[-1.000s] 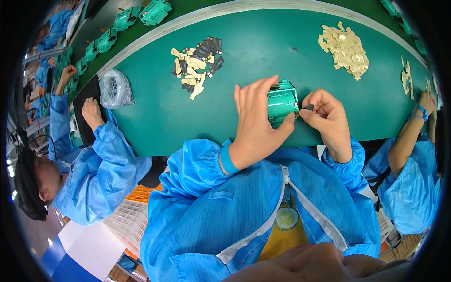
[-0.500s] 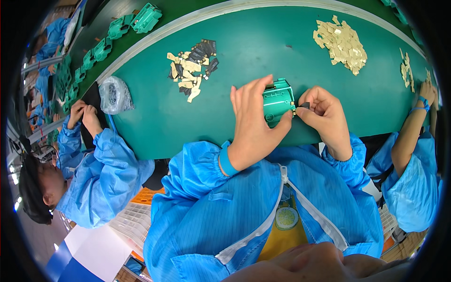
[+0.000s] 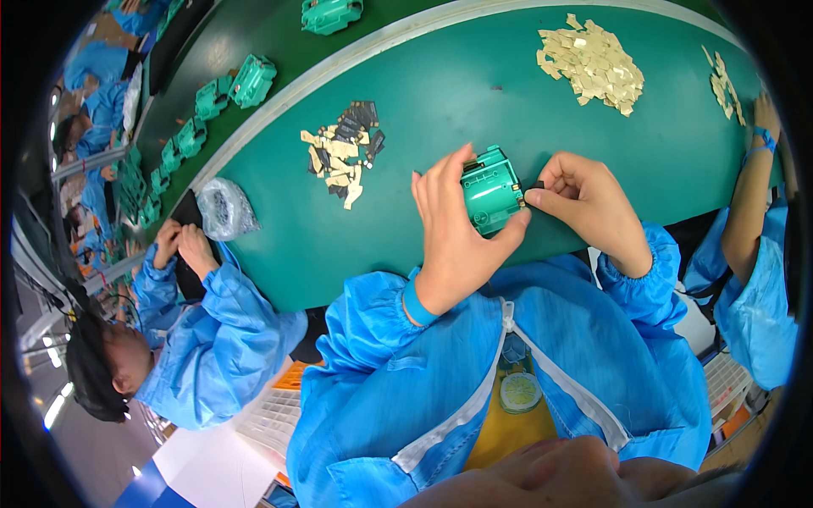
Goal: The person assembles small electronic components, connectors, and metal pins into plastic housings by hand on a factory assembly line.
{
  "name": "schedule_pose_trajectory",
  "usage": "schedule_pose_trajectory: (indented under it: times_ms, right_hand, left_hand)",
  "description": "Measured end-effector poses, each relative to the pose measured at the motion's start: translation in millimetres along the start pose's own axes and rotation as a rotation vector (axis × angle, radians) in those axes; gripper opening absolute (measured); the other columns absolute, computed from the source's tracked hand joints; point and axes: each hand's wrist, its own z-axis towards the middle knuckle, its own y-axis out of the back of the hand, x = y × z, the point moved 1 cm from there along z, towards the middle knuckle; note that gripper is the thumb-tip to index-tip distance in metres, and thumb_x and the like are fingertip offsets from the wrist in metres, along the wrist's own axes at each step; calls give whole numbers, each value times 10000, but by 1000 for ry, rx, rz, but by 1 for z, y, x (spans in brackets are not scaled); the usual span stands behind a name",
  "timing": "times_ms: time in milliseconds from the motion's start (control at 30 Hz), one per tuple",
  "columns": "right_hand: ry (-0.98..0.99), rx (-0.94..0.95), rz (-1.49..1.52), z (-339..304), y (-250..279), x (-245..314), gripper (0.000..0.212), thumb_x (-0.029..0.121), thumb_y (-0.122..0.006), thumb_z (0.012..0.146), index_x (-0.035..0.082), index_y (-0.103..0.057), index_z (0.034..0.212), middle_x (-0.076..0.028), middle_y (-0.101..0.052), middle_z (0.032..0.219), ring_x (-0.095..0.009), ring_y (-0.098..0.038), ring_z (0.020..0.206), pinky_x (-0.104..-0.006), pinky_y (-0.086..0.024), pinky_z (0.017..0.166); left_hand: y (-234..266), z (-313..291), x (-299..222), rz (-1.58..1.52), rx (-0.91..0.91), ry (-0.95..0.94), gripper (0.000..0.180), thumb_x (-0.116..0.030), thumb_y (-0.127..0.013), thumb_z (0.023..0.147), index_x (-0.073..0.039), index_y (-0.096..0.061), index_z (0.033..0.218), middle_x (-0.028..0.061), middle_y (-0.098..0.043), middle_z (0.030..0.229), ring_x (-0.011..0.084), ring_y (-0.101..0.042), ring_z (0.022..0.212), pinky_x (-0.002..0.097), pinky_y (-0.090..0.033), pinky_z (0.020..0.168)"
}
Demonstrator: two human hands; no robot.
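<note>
My left hand (image 3: 453, 233) is wrapped round a green plastic housing (image 3: 491, 193), fingers behind its far left side and thumb along its near right edge. Small gold-coloured metal contacts show on the housing's right end. Just beside that end, my right hand (image 3: 589, 203) is closed in a pinch on a small black strip (image 3: 539, 184). Most of the strip is hidden by the fingers, and I cannot tell whether it touches the housing. Both hands are just above the near part of the green table (image 3: 406, 110).
Black and cream pieces (image 3: 343, 152) lie in a pile left of my hands. A larger cream pile (image 3: 593, 68) is at the far right. Green housings (image 3: 252, 81) sit on a belt beyond the table's pale rim (image 3: 356, 59). A plastic bag (image 3: 227, 210) lies near a co-worker's hands (image 3: 185, 245).
My view has shifted, so the surroundings appear displaced. My right thumb and the black strip are slightly closer to the housing's end. Another green housing shows on the belt at the top.
</note>
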Motion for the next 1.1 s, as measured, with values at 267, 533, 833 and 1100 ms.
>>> schedule_pose_trajectory:
  times_ms: [267, 533, 833, 1100]
  right_hand:
    - [95, 67, 50, -2, -1, -9, 145, 49, -758, 906, 24, -618, 884, 1, -648, 841, -28, -566, 717, -212, -456, 613]
    - [87, 247, 447, -12, -15, -17, 174, 113, -779, 909, 1, -647, 912, -41, -693, 820, -83, -640, 755, -236, -495, 655]
    - [106, 198, 303, -24, -35, -2, 164, 95, -762, 895, -36, -662, 894, -59, -693, 788, -84, -627, 720, -252, -483, 618]
    - [132, 172, 252, -28, -39, 2, 179, 107, -750, 887, -55, -676, 867, -93, -704, 751, -113, -636, 675, -281, -492, 596]
  left_hand:
    - [4, -7, 4, -6, 54, -41, 936, -134, -885, 729, -4, -361, 1494, 174, -466, 1357, 321, -477, 1258, 433, -420, 1074]
    - [15, -23, 14, -528, 133, 161, 900, -109, -868, 766, -24, -350, 1497, 150, -434, 1384, 272, -498, 1271, 405, -447, 1071]
    - [42, -31, -3, -638, 151, 338, 757, -2, -772, 841, -51, -373, 1482, 156, -439, 1463, 253, -459, 1345, 402, -437, 1097]
    - [53, -31, -7, -404, 177, 236, 722, -2, -757, 825, -55, -400, 1451, 153, -465, 1459, 266, -450, 1379, 449, -422, 1121]
